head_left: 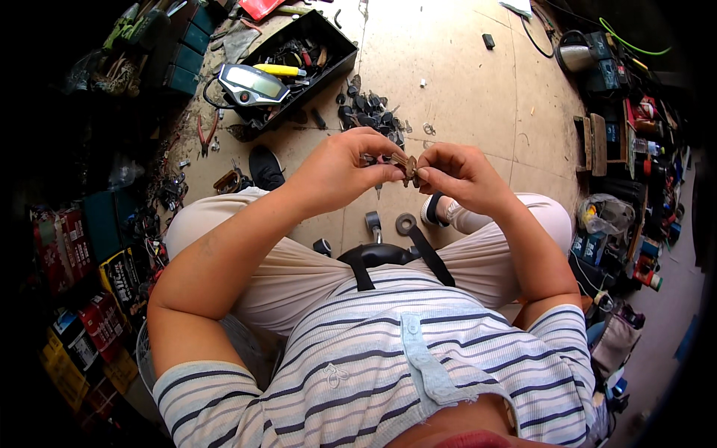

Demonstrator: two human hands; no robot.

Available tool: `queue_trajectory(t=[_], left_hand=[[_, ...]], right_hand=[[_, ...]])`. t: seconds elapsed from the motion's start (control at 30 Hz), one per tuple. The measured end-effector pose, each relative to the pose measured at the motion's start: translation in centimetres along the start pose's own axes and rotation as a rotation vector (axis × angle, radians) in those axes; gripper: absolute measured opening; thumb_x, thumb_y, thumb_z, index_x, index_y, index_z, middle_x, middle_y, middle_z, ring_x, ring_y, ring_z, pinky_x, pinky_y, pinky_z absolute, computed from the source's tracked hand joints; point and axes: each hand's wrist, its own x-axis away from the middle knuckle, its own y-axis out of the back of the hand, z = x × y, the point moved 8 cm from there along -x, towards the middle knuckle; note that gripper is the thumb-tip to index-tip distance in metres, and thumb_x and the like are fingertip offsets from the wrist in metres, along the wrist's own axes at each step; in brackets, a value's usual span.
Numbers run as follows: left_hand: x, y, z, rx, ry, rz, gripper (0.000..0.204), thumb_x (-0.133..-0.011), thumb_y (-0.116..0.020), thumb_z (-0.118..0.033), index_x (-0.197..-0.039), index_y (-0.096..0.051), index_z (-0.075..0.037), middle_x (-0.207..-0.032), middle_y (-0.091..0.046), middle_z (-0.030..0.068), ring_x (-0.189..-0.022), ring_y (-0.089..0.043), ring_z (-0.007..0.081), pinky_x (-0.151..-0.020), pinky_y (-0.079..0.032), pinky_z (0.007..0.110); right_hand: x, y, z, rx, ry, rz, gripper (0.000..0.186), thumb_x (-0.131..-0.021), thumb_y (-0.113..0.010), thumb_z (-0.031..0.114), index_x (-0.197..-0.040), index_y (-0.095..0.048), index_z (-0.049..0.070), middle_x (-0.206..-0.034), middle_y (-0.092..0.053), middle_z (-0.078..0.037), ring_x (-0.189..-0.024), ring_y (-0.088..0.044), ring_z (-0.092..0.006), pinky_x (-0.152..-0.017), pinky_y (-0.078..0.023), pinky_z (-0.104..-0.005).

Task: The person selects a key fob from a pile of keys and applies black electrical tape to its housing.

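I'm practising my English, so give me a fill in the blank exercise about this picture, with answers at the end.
1. The small piece held by the left hand and right hand is ____ (brown or blue).
2. The open tray is ____ in colour.
3. The pliers lie on the tray's ____ side.
4. The shirt is patterned with ____.

Missing words: brown; black; left; stripes.

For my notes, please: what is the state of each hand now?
Left hand: closed, holding a small brownish part.
Right hand: closed, pinching the same part.
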Motion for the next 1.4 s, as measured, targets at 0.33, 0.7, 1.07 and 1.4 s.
queue_trajectory(t=[0.33,0.7,1.07,1.4], left_hand=[[-0.3,-0.7,0.3,0.244,0.06,0.009,0.015,-0.084,-0.065,-0.004,-0.098,-0.064,0.001,-0.086,-0.064,0.0048,-0.078,-0.061,0.0096,-0.069,-0.049,0.022],[0.1,0.4,-1.7,0.202,0.113,-0.058,0.01,-0.085,-0.062,-0.003,-0.094,-0.065,0.0,-0.076,-0.063,0.0031,-0.063,-0.056,0.0072,-0.056,-0.044,0.022],[1.8,0.6,-3.9,-0.29,-0.344,-0.143,0.01,-0.078,-0.067,-0.005,-0.087,-0.065,-0.003,-0.081,-0.059,0.0089,-0.07,-0.059,0.0219,-0.061,-0.048,0.03],[1.7,1.2,-5.3,-0.396,-0.414,-0.267,0.009,-0.072,-0.07,-0.004,-0.08,-0.065,-0.005,-0.08,-0.057,0.0064,-0.071,-0.059,0.0212,-0.062,-0.048,0.031]], right_hand=[[0.0,-0.4,-0.4,-0.138,-0.023,0.005,0.015,-0.093,-0.054,0.012,-0.096,-0.054,-0.002,-0.083,-0.061,-0.006,-0.074,-0.061,-0.01,-0.068,-0.052,-0.0244],[0.0,-1.0,-0.1,-0.681,-0.053,0.141,0.015,-0.093,-0.051,0.014,-0.098,-0.053,-0.001,-0.079,-0.056,-0.005,-0.068,-0.058,-0.0111,-0.061,-0.049,-0.0252],[-0.2,-0.9,-0.4,-0.507,-0.096,0.056,0.014,-0.093,-0.053,0.014,-0.095,-0.054,0.001,-0.079,-0.055,-0.003,-0.067,-0.054,-0.0095,-0.06,-0.047,-0.025],[-0.4,-0.9,0.1,-0.302,-0.035,0.019,0.015,-0.093,-0.054,0.016,-0.092,-0.055,0.001,-0.075,-0.053,-0.001,-0.065,-0.051,-0.0071,-0.057,-0.043,-0.0225]])
